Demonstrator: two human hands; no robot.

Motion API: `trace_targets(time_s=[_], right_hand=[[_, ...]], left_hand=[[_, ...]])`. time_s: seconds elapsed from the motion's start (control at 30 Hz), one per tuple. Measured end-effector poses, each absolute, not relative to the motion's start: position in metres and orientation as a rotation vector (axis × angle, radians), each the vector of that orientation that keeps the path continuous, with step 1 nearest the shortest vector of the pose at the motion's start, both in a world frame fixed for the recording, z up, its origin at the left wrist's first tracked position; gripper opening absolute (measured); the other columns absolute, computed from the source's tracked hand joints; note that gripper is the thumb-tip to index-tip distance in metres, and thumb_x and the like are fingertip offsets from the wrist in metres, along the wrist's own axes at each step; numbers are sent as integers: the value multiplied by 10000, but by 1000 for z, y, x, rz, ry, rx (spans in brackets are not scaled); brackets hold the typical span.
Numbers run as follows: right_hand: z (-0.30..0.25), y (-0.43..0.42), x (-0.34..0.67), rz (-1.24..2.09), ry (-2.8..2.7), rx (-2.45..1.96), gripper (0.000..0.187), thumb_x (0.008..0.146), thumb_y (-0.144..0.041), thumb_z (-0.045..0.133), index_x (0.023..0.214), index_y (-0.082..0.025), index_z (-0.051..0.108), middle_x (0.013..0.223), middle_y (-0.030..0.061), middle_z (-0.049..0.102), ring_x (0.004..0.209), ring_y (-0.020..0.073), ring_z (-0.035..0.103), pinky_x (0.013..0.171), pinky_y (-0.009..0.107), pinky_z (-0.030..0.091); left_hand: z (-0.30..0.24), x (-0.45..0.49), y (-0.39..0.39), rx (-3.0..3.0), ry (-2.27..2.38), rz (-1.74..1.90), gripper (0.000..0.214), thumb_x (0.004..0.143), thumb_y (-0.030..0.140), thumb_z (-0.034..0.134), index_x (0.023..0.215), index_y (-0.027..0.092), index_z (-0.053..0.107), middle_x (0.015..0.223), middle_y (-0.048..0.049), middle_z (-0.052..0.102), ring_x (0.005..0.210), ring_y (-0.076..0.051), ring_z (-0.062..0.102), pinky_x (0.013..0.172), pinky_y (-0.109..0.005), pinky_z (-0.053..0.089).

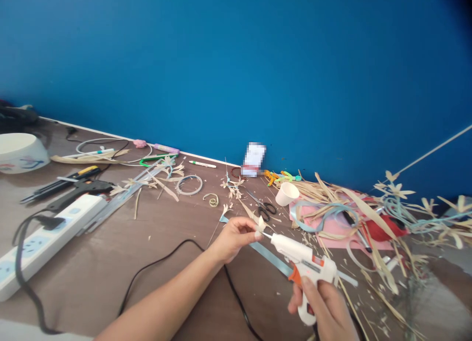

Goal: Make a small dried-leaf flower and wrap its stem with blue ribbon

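My right hand is wrapped around the handle of a white hot glue gun with an orange trigger. Its metal nozzle points left, at the fingertips of my left hand. Those fingers pinch a small cream husk petal; the nozzle tip is at or right beside it, and I cannot tell whether they touch. A light blue ribbon lies on the table below the nozzle. Black-handled scissors rest just beyond my left fingertips.
Dried husk strips, pink paper and blue-stemmed husk flowers pile up at right. A paper cup lies near a phone against the blue wall. At left are a power strip, a black glue gun and a bowl.
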State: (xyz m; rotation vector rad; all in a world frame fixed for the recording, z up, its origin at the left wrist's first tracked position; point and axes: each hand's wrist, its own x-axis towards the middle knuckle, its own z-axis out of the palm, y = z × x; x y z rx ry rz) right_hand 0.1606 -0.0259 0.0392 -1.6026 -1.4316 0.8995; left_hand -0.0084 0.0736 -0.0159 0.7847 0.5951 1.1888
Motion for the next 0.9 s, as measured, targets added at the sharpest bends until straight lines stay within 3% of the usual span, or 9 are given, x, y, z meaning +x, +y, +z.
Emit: trace_targets(time_s=[0.27, 0.43, 0.6, 0.9], right_hand=[[34, -31, 164, 1269, -1067, -1565, 428, 750, -563, 476, 570, -175, 487, 401, -7, 518, 366, 120, 480, 411, 226, 354], [41, -30, 164, 1412, -874, -1549, 418, 704, -590, 515, 737, -173, 511, 395, -60, 466, 315, 119, 475, 347, 209, 308], [46, -33, 168, 1417, -810, -1532, 399, 705, -573, 524, 762, -178, 521, 392, -59, 472, 312, 119, 468, 369, 230, 343], [46, -30, 164, 1430, -765, -1466, 434, 689, -575, 552, 823, -163, 537, 392, -50, 480, 301, 110, 458, 314, 192, 294]], left_hand=[[-12, -12, 73, 964, 550, 1205, 138, 546, 217, 753, 590, 137, 650, 668, -34, 625, 647, -126, 533, 619, -244, 397], [-10, -12, 73, 1034, 624, 1185, 147, 540, 240, 755, 601, 140, 667, 648, -40, 632, 634, -131, 537, 621, -249, 398], [-12, -11, 72, 1055, 631, 1174, 151, 540, 257, 754, 605, 145, 677, 662, -46, 649, 643, -141, 548, 633, -255, 400], [-15, -10, 71, 1017, 615, 1163, 132, 543, 223, 754, 604, 142, 669, 632, -21, 622, 608, -109, 516, 612, -229, 382]])
